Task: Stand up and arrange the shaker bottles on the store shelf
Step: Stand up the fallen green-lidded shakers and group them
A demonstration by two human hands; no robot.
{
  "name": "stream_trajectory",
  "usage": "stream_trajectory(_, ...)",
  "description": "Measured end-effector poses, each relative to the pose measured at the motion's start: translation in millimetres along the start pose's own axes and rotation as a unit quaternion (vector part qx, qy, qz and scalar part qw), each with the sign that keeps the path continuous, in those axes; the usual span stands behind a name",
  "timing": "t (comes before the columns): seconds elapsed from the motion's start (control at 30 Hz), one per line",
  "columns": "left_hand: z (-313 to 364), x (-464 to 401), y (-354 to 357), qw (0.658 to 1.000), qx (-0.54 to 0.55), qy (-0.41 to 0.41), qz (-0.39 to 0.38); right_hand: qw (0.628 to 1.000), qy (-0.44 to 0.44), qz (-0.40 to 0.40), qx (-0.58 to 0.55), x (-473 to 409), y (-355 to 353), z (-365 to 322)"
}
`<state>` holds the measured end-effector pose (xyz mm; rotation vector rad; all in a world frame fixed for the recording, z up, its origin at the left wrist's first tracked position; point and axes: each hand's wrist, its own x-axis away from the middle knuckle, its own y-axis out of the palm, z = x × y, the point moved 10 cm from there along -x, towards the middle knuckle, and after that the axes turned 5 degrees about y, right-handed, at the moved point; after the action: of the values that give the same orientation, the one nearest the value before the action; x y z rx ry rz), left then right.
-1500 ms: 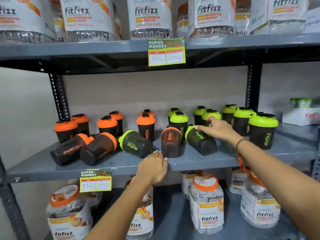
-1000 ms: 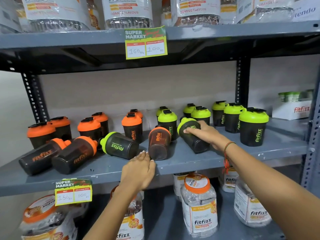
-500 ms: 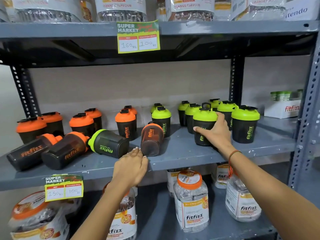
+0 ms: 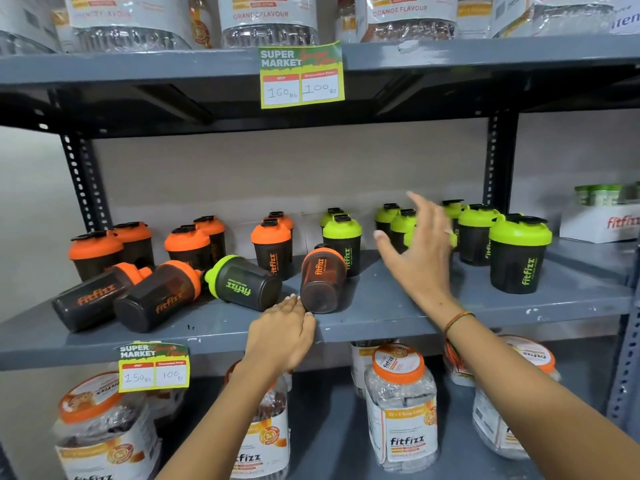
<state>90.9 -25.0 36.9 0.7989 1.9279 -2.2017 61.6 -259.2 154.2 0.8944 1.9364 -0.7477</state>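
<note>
Green-lidded shaker I was gripping half a second ago now stands upright in the green group, centre-right of frame, mostly hidden behind my right hand. That hand has let go and lifted off: fingers spread wide, palm toward the shelf, holding nothing, blurred with motion. Left hand unchanged since the earlier frame, flat and relaxed on the front lip of the middle shelf, fingertips just short of the base of a tipped orange-lidded shaker, nothing in its grasp. That one lies with its base toward me, lid pointing back. Three more are down to the left: a green-lidded shaker on its side, then two orange-lidded ones lying close side by side, the pair touching. Upright orange-lidded shakers line the back at centre-left; upright green-lidded ones fill the right, the nearest standing alone toward the front edge. All shaker bodies are dark and translucent; I cannot tell whether anything is inside. Lower shelf, bottom of frame: clear jars with orange lids, labelled fitfizz, holding wrapped pieces. Top shelf, upper frame: similar large jars, bases only in view. A yellow price tag hangs from the top shelf edge, another from the middle shelf at lower left. White carton at far right.
</note>
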Motion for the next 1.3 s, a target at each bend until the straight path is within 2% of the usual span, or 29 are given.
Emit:
stream_trajectory(0.07, 1.3, 1.5, -1.4, 1.000, 0.003, 0.005, -0.004, 0.992, 0.024, -0.121, -0.027, -0.1, 42.1, -12.9)
stream_trajectory(0.13, 2.1, 2.3, -1.9, 1.000, 0.002, 0.010, -0.007, 0.970, 0.089, -0.224, -0.024, 6.8, 82.8, -9.3)
stream_trajectory(0.27, 0.4, 2.2, -1.8, 1.000, 0.008, 0.003, -0.009, 0.915, 0.194, -0.352, 0.017, 32.2, 137.2, 14.0)
stream_trajectory(0.4, 0.2, 1.4, -1.0, 1.000, 0.009, 0.004, -0.004, 0.872, 0.273, -0.406, -0.021, 51.5, 161.5, 20.3)
stream_trajectory(0.63, -2.4, 6.6, -4.9, 1.000, 0.002, 0.028, 0.012, 0.816, 0.335, -0.461, -0.101, 62.3, 178.0, 19.9)
stream_trajectory(0.73, -13.1, 27.0, -17.1, 0.998, -0.007, 0.048, 0.045, 0.826, 0.321, -0.449, -0.109, 54.6, 174.7, 16.7)
stream_trajectory(0.87, -45.0, 63.1, -36.0, 0.992, -0.037, 0.048, 0.109, 0.899, 0.224, -0.370, -0.069, 32.9, 163.8, -1.1)
stream_trajectory(0.97, -73.9, 77.0, -45.3, 0.990, -0.042, 0.009, 0.136, 0.934, 0.137, -0.325, -0.056, 27.4, 156.8, -24.0)
stream_trajectory(1.13, -116.5, 75.1, -55.9, 0.988, -0.060, -0.082, 0.120, 0.942, 0.081, -0.320, -0.068, 44.6, 158.6, -48.5)
stream_trajectory(1.3, -131.2, 61.5, -41.9, 0.988, -0.087, -0.097, 0.078, 0.950, 0.069, -0.296, -0.071, 51.2, 153.2, -49.7)
